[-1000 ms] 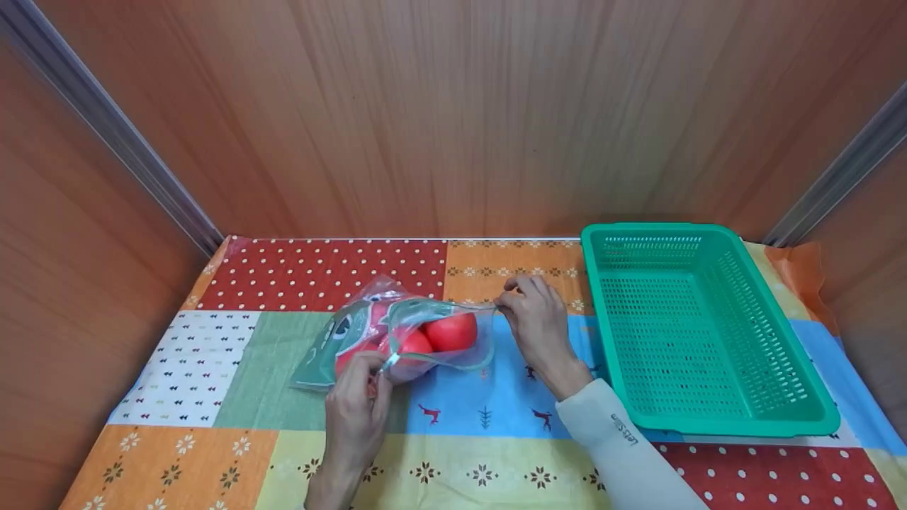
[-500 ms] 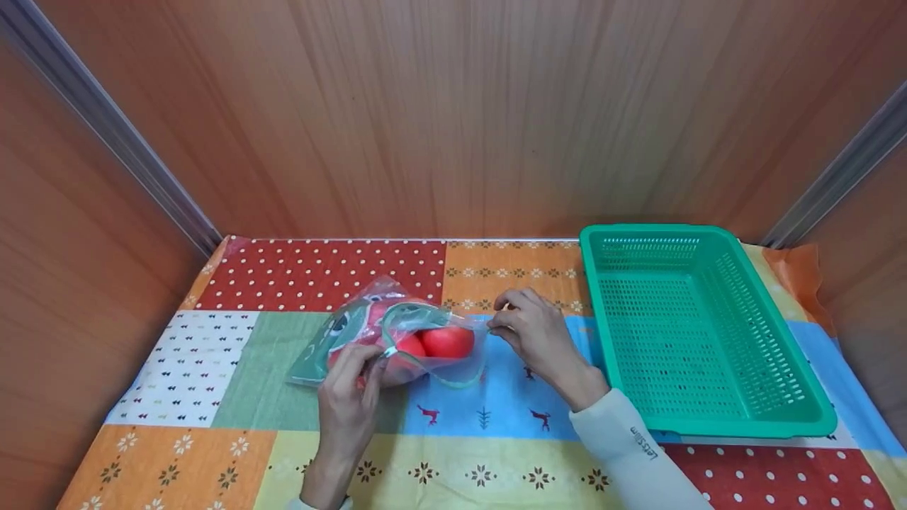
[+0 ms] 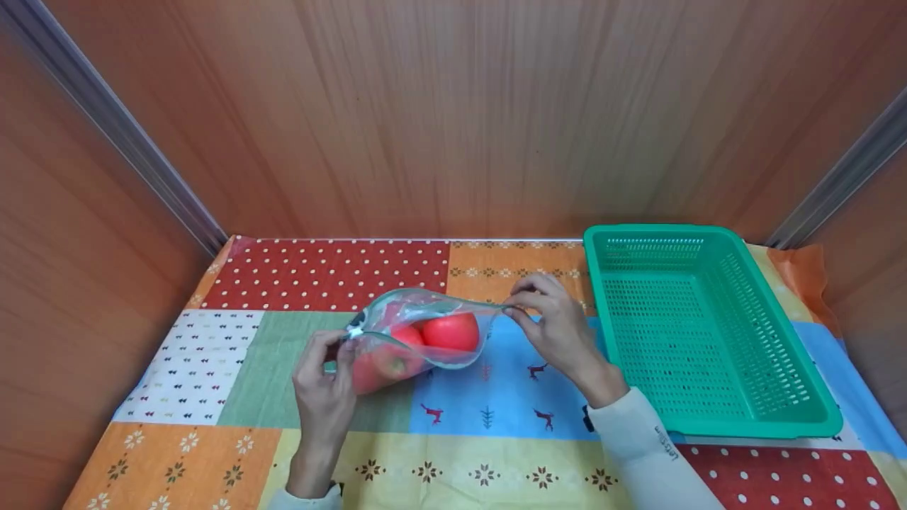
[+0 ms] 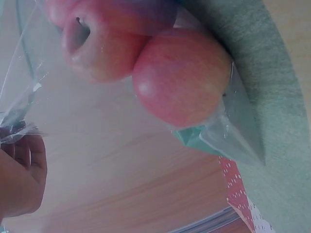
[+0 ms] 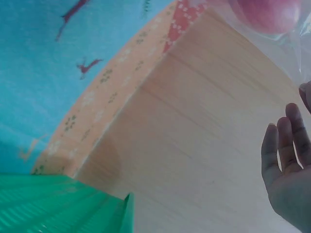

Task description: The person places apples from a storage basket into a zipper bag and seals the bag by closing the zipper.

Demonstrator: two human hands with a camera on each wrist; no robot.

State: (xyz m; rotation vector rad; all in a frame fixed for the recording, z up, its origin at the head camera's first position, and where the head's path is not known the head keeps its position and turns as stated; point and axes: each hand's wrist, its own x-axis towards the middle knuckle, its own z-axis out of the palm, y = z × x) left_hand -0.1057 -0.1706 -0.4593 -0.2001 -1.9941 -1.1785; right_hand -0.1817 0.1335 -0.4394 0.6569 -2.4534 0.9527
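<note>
Several red apples [image 3: 451, 331] lie inside a clear plastic zipper bag [image 3: 413, 300], its mouth spread wide and turned toward the head camera. My left hand [image 3: 322, 393] pinches the left end of the mouth, beside a white zip slider [image 3: 355, 331]. At the opposite end, the thumb and forefinger of my right hand [image 3: 560, 336] grip the rim. Through the film in the left wrist view, apples [image 4: 182, 77] rest low in the bag, and the left hand [image 4: 24, 174] is partly cut off. The right wrist view has the right hand [image 5: 291, 170] below one apple [image 5: 269, 14].
A green perforated basket [image 3: 677, 340] stands to the right of the bag, near my right forearm. Under everything lies a patchwork tablecloth [image 3: 177, 368]. Wood-grain panels [image 3: 453, 120] enclose the table at the back and sides.
My left hand has drawn left and up with its end of the mouth, and my right hand has shifted slightly right. The mouth is stretched wider, and the bag's printed side has turned out of sight.
</note>
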